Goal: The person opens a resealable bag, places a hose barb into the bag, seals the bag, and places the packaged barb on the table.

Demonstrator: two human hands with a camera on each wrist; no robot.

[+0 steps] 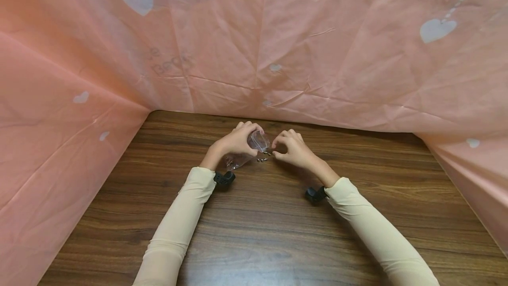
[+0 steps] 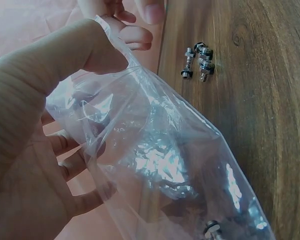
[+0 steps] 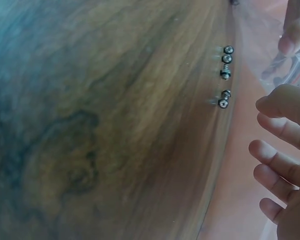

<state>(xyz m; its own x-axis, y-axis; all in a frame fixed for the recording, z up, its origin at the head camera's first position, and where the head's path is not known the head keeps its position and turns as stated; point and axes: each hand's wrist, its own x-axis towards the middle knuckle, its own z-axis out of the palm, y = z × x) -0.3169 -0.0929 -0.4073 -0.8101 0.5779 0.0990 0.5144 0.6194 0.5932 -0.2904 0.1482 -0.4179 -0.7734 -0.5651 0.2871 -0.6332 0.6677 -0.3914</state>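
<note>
My left hand [image 1: 239,139] pinches a clear plastic zip bag [image 1: 242,159] near its mouth, thumb on one side and fingers on the other. Small metal screws [image 1: 229,162] with dark washers show in the bag's lower part; another screw [image 2: 213,229] shows through the plastic in the left wrist view. Just right of the bag's mouth is my right hand [image 1: 293,148], its fingers loosely bent; nothing is seen between them in the right wrist view. On the table by the bag lies a small group of loose screws [image 3: 225,73], also seen as screws [image 2: 204,61] in the left wrist view.
The brown wood-grain table [image 1: 254,228] stretches out in front of me. Pink cloth [image 1: 317,56] with white hearts hangs along its back and sides. A black wrist strap device [image 1: 224,179] is on the left wrist, and another black device [image 1: 315,194] is on the right.
</note>
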